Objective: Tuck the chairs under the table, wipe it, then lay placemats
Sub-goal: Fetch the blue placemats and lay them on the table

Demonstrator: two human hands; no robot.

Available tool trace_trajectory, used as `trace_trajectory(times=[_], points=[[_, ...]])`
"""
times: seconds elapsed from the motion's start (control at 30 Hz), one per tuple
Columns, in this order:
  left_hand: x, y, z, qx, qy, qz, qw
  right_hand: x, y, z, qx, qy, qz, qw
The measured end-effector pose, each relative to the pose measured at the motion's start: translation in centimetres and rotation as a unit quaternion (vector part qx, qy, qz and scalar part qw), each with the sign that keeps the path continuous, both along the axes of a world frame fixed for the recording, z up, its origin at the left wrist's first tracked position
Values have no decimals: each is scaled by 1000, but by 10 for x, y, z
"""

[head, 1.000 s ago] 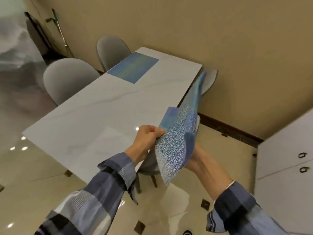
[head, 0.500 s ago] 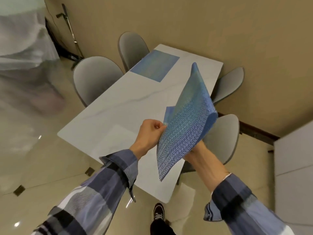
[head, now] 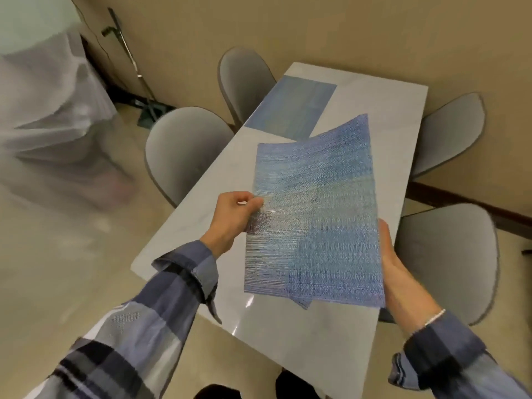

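I hold a stack of blue woven placemats [head: 316, 214] nearly flat above the white marble table [head: 288, 335]. My left hand [head: 233, 220] pinches the stack's left edge. My right hand [head: 394, 269] grips its right edge, fingers hidden under the mats. The mats in the stack are fanned apart, one corner poking out at the bottom. Another blue placemat [head: 293, 108] lies flat at the table's far left. Grey chairs are tucked in: two on the left [head: 184, 148] [head: 244, 79] and two on the right [head: 449, 131] [head: 449, 263].
A beige wall runs behind and to the right of the table. A stand with a dark base [head: 149, 110] leans in the far left corner. A blurred white covered shape [head: 54, 119] fills the left side. My shoes [head: 218, 394] show at the table's near end.
The placemats have swung from upright on edge to nearly flat, facing me over the table. My view has shifted so the table's near end is below me.
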State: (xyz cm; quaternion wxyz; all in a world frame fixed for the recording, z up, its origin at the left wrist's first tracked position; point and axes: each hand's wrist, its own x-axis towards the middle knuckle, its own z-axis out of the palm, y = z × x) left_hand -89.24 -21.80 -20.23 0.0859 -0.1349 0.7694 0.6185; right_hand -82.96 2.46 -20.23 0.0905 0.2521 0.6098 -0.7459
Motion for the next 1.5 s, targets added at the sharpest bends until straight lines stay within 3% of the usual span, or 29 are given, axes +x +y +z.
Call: trace_trajectory(times=[0.17, 0.4, 0.6, 0.97, 1.17, 1.5], points=[[-37, -36, -8, 17, -9, 11, 1000, -30, -22, 22, 133, 119, -20, 984], [-104, -100, -12, -23, 43, -14, 999, -61, -66, 6, 257, 110, -85, 956], [-160, -167, -21, -61, 68, -75, 993, -59, -132, 6, 291, 55, -160, 942], [-236, -180, -28, -228, 16, -219, 949, -5, -186, -54, 237, -104, -263, 929], [-275, -171, -30, -300, 34, -272, 914, -29, -212, -90, 185, -144, -278, 931], [-402, -177, -55, -304, 106, -387, 864, -105, -299, -119, 146, -207, -401, 880]])
